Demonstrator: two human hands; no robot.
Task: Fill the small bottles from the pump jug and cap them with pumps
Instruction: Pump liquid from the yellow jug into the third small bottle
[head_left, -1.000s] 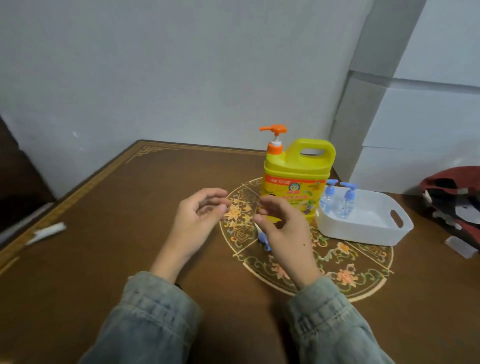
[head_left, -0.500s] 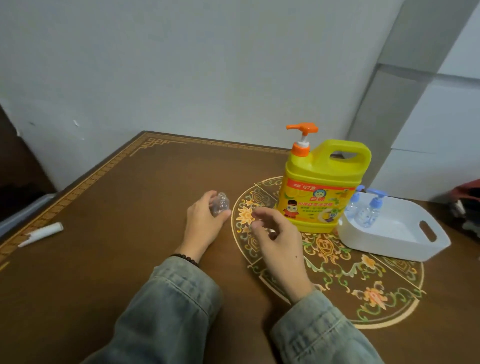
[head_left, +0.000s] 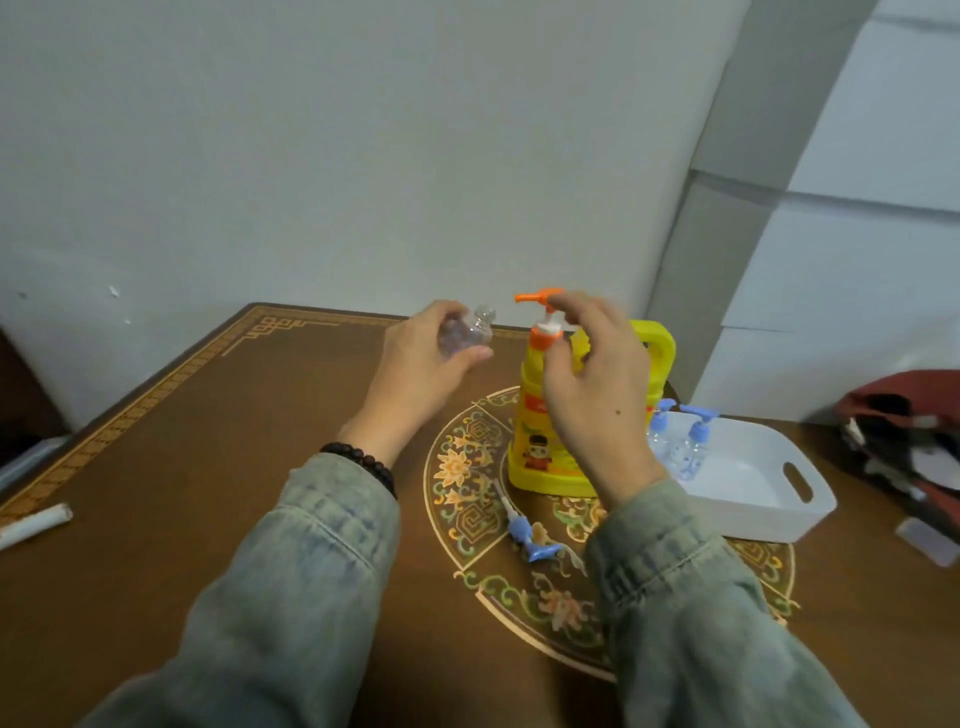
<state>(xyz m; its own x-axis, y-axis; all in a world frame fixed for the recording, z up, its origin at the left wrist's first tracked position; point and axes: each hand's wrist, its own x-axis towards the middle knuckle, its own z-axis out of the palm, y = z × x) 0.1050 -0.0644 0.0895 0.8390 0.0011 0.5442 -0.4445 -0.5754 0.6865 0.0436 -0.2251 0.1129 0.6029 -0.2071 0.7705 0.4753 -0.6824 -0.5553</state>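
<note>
One small bottle (head_left: 466, 332) tilts neck toward orange pump (head_left: 540, 299).

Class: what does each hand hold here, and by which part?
Left hand grips a small clear bottle around its body. Right hand holds nothing, hovering at the jug's orange pump.

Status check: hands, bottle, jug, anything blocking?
Left hand holds uncapped small bottle beside jug's orange pump. Right hand open at pump, not pressing. Loose blue pump on table. Nothing blocking.
</note>
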